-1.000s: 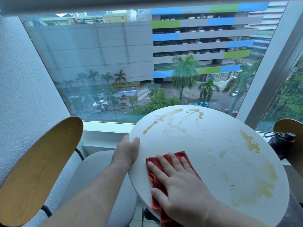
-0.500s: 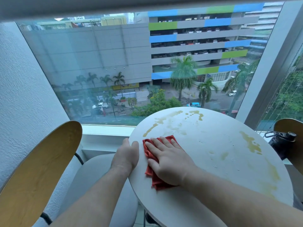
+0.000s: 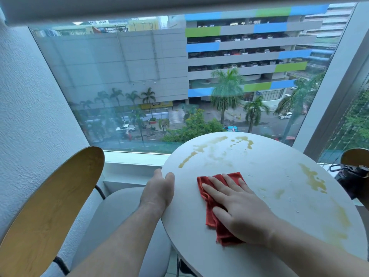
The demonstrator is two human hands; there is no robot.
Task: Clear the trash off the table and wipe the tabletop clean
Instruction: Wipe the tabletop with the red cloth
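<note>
Pressing red cloth [image 3: 221, 234] flat under straight-fingered right hand [image 3: 237, 212], near left edge of table [image 3: 269, 176]. Gripping that edge with left hand [image 3: 158, 190]. Smeared with yellow stains [image 3: 313, 178] along far and right edges; flanked by chair [image 3: 46, 212] left, dark bottle [image 3: 351, 176] right.

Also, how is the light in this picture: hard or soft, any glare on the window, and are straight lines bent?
Head view: soft, even daylight through the window, faint shadow under the right hand and red cloth on the white table; glass hazy at left, no hard glare; wide-angle lens makes the frame lean at the edges; yellow stains look sharp.
</note>
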